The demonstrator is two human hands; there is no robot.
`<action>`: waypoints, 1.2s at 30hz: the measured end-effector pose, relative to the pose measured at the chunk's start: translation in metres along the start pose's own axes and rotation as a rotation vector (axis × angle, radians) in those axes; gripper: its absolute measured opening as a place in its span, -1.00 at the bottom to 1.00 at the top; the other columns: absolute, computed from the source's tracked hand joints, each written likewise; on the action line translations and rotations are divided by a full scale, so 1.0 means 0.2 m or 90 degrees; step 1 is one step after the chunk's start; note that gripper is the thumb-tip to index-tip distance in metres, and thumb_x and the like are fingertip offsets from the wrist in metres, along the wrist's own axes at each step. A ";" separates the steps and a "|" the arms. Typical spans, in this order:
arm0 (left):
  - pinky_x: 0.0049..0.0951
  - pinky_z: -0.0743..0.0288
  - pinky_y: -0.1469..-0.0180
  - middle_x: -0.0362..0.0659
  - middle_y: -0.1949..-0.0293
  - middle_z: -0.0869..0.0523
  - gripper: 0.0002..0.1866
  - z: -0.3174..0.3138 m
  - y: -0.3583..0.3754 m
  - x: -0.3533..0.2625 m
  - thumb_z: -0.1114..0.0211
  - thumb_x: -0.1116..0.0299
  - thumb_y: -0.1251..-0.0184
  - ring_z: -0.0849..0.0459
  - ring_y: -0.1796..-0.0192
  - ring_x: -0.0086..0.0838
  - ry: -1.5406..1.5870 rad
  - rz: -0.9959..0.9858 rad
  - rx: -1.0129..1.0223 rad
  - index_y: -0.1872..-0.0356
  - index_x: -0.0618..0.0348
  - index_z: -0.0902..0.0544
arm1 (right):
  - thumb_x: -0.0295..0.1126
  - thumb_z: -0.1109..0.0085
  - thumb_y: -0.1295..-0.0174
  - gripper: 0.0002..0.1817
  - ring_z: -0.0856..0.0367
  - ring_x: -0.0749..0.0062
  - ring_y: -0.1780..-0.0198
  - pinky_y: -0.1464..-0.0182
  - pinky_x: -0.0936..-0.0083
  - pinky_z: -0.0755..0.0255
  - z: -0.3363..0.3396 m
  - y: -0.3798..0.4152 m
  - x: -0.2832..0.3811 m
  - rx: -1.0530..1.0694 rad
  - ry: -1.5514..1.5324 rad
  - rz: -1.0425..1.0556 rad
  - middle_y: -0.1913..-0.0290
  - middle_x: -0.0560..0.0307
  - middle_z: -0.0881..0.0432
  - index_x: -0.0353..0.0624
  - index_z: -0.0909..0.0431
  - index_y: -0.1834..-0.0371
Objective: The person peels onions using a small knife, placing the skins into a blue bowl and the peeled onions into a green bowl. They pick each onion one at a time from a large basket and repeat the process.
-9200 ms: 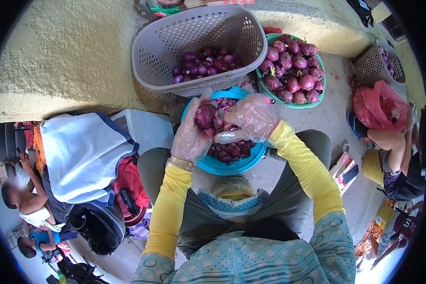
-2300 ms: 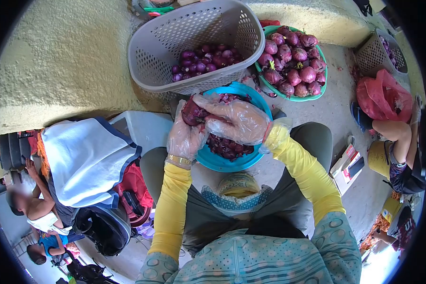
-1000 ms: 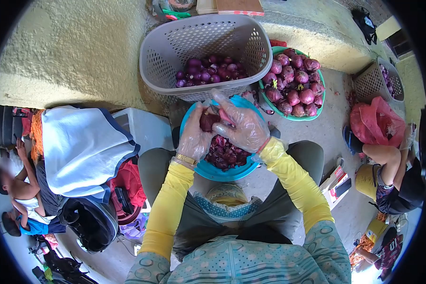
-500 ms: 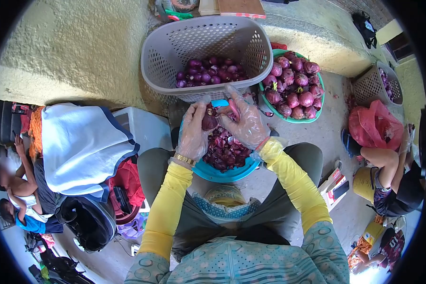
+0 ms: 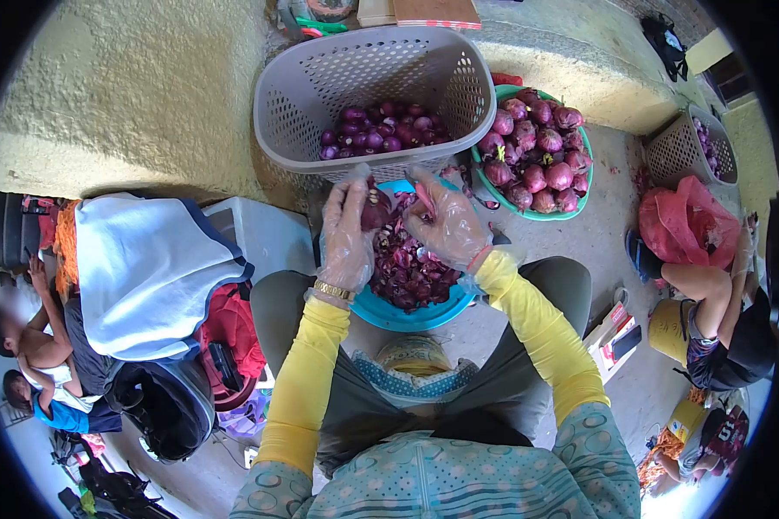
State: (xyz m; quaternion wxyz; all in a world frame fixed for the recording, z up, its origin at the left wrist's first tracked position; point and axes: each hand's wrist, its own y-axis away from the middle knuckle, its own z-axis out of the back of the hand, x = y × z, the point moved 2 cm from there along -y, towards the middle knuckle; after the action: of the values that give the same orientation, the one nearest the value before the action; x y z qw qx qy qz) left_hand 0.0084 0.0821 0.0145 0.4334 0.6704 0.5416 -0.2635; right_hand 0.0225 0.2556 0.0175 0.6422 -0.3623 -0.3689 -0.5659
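My left hand (image 5: 348,229), in a clear plastic glove, is closed around a red onion (image 5: 376,209). Beside it, my gloved right hand (image 5: 452,227) grips a small knife (image 5: 422,197) by its pink handle; the blade is hard to make out. The two hands are slightly apart. Below them sits a blue basin (image 5: 391,318) holding a heap of dark red onion skins (image 5: 414,275). Just beyond my hands, a grey perforated basket (image 5: 277,143) contains peeled purple onions (image 5: 388,130). To its right, a green basin (image 5: 571,214) is piled with unpeeled red onions (image 5: 545,140).
A white cloth (image 5: 151,277) covers things at the left, beside a pale box (image 5: 268,246). Black and red bins stand below it. On the right are a red plastic bag (image 5: 688,225), another basket (image 5: 673,156) and a seated person. More people sit at the lower edges.
My left hand has shifted slightly left with the onion, widening the gap from my right hand. The knife stays in my right hand, which has moved a little.
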 end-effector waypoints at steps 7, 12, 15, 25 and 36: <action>-0.13 -0.70 -0.18 0.01 -0.11 -0.66 -0.53 0.04 0.02 -0.12 -0.13 0.02 -0.65 -0.72 -0.13 -0.25 0.042 0.100 0.052 -0.14 0.31 -0.53 | -0.16 -0.24 -0.43 -0.35 -0.72 0.24 0.17 0.01 0.33 -0.57 0.02 0.02 0.02 -0.016 -0.048 0.049 0.17 -0.08 -0.72 -0.44 -0.36 -0.39; -0.03 -0.60 -0.31 0.04 -0.19 -0.63 -0.52 0.03 0.02 -0.11 -0.09 0.09 -0.65 -0.66 -0.25 -0.15 0.152 0.152 0.116 -0.28 0.32 -0.47 | -0.05 0.00 -0.61 -0.53 -0.61 0.31 0.27 0.09 0.32 -0.54 0.11 0.01 -0.02 0.012 -0.100 0.005 0.26 0.05 -0.63 -0.32 -0.46 -0.16; -0.02 -0.55 -0.37 0.04 -0.22 -0.61 -0.58 -0.01 0.04 -0.13 -0.12 0.22 -0.64 -0.63 -0.28 -0.16 0.152 0.137 0.163 -0.31 0.30 -0.45 | -0.06 0.07 -0.64 -0.58 -0.47 0.40 0.37 0.20 0.35 -0.47 0.17 0.00 0.07 0.094 -0.228 -0.165 0.35 0.20 -0.55 -0.25 -0.49 -0.12; -0.26 -0.54 -0.29 -0.12 -0.18 -0.60 -0.61 -0.01 0.03 -0.08 -0.22 0.34 -0.57 -0.60 -0.20 -0.44 0.093 0.138 0.164 -0.33 0.12 -0.45 | -0.36 -0.28 -0.38 -0.64 -0.53 0.58 0.20 0.08 0.50 -0.50 0.08 -0.02 0.06 0.045 -0.159 -0.034 0.24 0.19 -0.67 -0.33 -0.62 -0.15; -0.33 -0.47 -0.31 -0.20 -0.18 -0.59 -0.64 -0.04 0.04 -0.04 -0.20 0.33 -0.60 -0.56 -0.20 -0.50 0.058 0.109 0.139 -0.32 0.12 -0.47 | -0.40 -0.22 -0.36 -0.80 -0.45 0.58 0.33 0.21 0.45 -0.47 0.07 -0.01 0.11 0.052 -0.095 0.019 0.39 0.21 -0.62 -0.31 -0.63 0.07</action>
State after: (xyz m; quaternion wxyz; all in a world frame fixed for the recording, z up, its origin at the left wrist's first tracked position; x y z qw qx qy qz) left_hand 0.0136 0.0840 0.0272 0.3535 0.7686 0.4698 -0.2523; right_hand 0.0220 0.2571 0.0442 0.6358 -0.3821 -0.4331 -0.5120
